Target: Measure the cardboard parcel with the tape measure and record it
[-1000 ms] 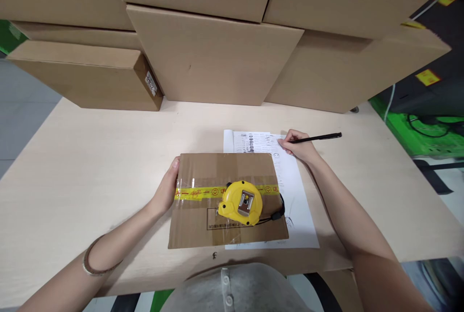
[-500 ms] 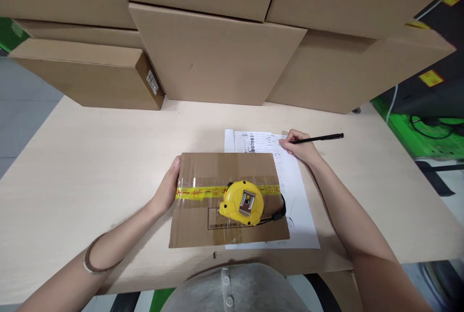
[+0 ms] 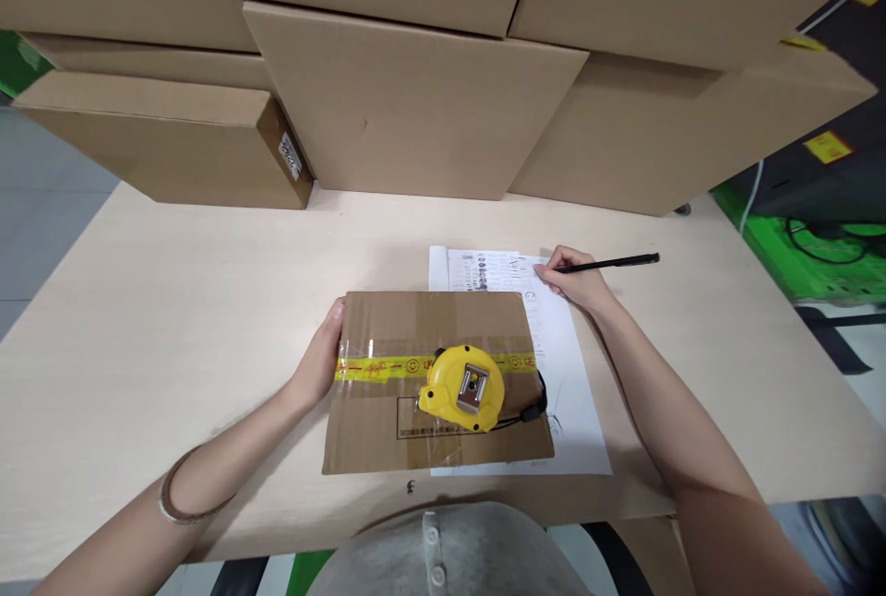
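Note:
A small cardboard box [image 3: 388, 324] with yellow printed tape lies in front of me, covering part of a white paper sheet [image 3: 554, 347]. My left hand [image 3: 322, 356] grips the box's left side, thumb near its upper left corner and most fingers hidden. On top of the box rests a yellow tape measure [image 3: 447, 388] with a metal clip and a black wrist strap. My right hand [image 3: 574, 278] holds a black pen [image 3: 616, 262] over the sheet's upper part, where rows of print and some handwritten marks show. The pen's tip is hidden by the fingers.
Large cardboard boxes [image 3: 415, 107] stand stacked along the table's back. A flatter box [image 3: 145, 149] with a white label is at the back left. Past the right edge of the table [image 3: 173, 282] are a dark object with yellow labels and a black cable on a green surface.
Almost nothing differs. The right hand and pen have shifted very slightly to the right; the box, tape measure and left hand have stayed in place.

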`<state>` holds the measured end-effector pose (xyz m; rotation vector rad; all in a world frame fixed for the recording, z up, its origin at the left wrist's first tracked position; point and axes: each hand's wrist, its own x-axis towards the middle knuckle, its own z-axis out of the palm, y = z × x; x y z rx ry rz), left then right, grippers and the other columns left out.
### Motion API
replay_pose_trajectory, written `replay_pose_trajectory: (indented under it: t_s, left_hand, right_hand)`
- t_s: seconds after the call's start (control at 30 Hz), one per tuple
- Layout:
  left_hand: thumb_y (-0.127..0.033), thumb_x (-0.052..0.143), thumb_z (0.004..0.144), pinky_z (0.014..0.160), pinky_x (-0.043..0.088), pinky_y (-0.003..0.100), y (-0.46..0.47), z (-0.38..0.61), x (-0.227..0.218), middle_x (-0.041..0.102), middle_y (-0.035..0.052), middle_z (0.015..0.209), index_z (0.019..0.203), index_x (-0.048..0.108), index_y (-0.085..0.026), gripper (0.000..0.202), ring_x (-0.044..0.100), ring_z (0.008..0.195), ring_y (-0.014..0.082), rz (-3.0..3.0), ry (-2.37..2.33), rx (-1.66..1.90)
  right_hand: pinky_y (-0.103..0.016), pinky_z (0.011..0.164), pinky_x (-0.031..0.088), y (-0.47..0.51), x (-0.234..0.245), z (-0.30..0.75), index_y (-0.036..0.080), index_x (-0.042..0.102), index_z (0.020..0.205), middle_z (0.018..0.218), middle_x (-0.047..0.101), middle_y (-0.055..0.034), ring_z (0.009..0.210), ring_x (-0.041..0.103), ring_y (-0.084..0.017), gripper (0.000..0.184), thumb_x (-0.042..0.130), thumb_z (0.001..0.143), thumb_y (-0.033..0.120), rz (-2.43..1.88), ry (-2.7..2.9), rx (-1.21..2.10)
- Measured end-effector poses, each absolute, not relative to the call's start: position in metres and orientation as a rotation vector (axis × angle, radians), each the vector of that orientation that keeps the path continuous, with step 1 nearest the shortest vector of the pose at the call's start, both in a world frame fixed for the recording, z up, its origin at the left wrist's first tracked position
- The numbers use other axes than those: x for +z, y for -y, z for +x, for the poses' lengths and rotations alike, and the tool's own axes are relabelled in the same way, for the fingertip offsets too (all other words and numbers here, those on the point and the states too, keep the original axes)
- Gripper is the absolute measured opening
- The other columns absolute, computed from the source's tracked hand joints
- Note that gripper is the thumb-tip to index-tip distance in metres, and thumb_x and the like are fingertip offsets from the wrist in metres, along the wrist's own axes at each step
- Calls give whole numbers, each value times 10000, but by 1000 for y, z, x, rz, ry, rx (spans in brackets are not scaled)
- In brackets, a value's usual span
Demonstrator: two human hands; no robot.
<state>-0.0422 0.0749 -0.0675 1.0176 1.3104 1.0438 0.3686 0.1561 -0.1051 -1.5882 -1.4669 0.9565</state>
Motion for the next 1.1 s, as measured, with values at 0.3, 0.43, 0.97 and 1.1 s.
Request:
replay_pose_trajectory:
  t_s: [0.3, 0.43, 0.97, 1.1]
  left_hand:
    - [-662, 489, 927, 977, 531, 338, -75, -42, -67, 745, 42, 1082, 957, 689, -236, 472, 629, 1175, 264, 1114, -1333, 1009]
    - [-683, 475, 923, 981, 529, 363, -75, -42, -67, 742, 38, 1045, 957, 688, -229, 503, 642, 1126, 266, 1164, -1333, 1003]
    - [-732, 471, 913, 943, 540, 377, -77, -44, -72, 731, 35, 993, 956, 690, -230, 550, 664, 1009, 250, 1194, -1269, 1027]
    - [-748, 487, 894, 919, 543, 377, -77, -44, -73, 732, 33, 966, 929, 687, -232, 554, 664, 981, 253, 1174, -1277, 1037]
  right_hand:
    - [-241, 418, 290, -157, -108, 371, 235, 465, 578, 428, 515, 45, 378, 405, -88, 373, 805, 689, 344, -1580, 1459, 930]
    - [-232, 431, 287, -156, -109, 372, 225, 480, 576, 423, 513, 47, 390, 408, -82, 363, 812, 686, 323, -1580, 1480, 930]
    - [-227, 431, 286, -157, -106, 370, 230, 470, 564, 409, 508, 53, 381, 404, -82, 313, 763, 661, 283, -1593, 1488, 906]
    - [-224, 429, 280, -157, -102, 369, 230, 456, 553, 411, 515, 49, 381, 399, -78, 322, 757, 652, 283, -1594, 1498, 915]
